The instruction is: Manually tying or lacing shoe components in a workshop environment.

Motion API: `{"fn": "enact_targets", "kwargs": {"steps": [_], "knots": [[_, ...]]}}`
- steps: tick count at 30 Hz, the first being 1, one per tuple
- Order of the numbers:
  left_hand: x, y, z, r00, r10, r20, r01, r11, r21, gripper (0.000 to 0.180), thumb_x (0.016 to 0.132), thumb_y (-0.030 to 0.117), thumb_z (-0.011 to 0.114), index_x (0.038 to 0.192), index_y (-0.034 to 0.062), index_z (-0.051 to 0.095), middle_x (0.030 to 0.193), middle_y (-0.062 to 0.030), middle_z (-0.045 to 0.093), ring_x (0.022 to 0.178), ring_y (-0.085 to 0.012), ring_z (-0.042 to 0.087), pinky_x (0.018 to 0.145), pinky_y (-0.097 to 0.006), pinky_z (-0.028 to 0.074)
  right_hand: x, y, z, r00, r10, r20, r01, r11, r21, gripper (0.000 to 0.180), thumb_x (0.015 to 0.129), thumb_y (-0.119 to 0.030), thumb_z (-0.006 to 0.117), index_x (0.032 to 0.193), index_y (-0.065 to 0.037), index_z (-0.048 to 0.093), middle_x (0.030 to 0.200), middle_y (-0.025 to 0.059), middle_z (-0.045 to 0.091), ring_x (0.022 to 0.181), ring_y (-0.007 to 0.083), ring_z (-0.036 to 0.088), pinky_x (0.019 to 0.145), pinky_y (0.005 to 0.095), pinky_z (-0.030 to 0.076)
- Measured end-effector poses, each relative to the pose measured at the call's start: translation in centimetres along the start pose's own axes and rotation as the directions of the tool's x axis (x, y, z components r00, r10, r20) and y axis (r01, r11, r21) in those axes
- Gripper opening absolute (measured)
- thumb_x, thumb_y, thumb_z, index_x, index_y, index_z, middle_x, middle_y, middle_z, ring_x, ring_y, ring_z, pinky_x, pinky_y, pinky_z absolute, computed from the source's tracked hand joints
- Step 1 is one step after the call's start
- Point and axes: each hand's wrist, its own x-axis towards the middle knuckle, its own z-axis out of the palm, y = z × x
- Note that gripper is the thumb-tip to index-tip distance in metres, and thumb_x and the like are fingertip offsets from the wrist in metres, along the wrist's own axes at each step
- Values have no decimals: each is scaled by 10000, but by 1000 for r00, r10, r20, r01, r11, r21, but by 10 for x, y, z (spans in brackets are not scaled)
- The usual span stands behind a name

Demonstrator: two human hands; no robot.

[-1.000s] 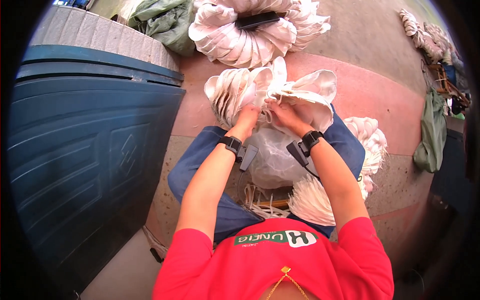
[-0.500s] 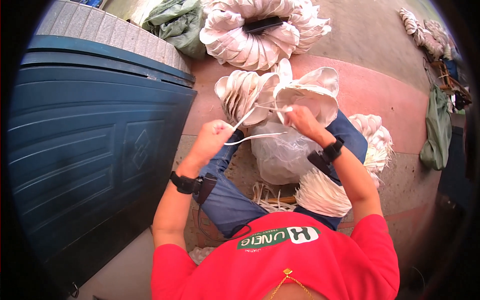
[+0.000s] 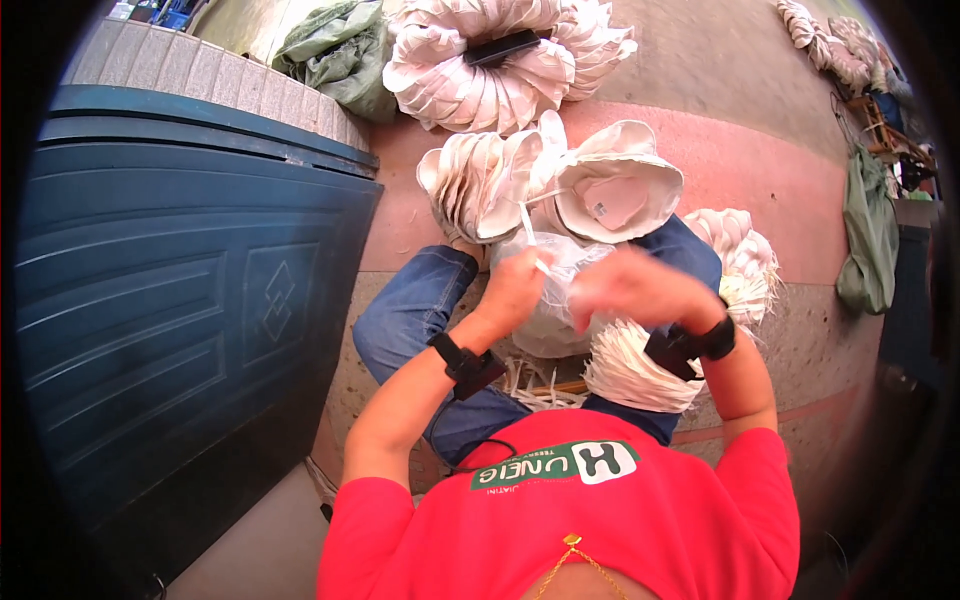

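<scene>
My left hand is closed around a white cord, which runs up from it to a bundle of stacked, white, cup-shaped fabric pieces. On the right of that bundle, another white cup-shaped piece faces me with its hollow showing. My right hand is beside the left one, over a clear plastic bag between my legs. Motion smears its fingers, so whether it holds the cord's other end does not show.
A large ring of stacked white pieces lies farther off, a black object on it. By my right leg are more white bundles. A blue panelled door stands close on the left. Green sacks hang at right.
Both hands have come down toward me and closer together. The cord, earlier stretched between them, now runs down into my left hand. The right hand is moving fast.
</scene>
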Motion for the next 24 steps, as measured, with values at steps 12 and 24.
{"fn": "enact_targets", "kwargs": {"steps": [12, 24], "knots": [[9, 35, -7, 827, -479, 294, 550, 582, -599, 268, 899, 271, 423, 950, 22, 510, 620, 21, 421, 451, -40, 360, 367, -188, 307, 100, 195, 8, 832, -456, -316, -163, 343, -925, 271, 718, -95, 519, 981, -114, 582, 802, 137, 599, 815, 248, 582, 853, 371, 386], [51, -41, 6, 890, -454, 51, 439, 819, -370, 339, 884, 331, 434, 1019, 49, 564, 832, -19, 543, 760, -119, 488, 634, -273, 410, 28, 170, -28, 856, 266, -444, -186, 959, 215, 218, 877, -189, 470, 947, -16, 582, 690, -21, 508, 637, 61, 441, 596, 217, 390]]}}
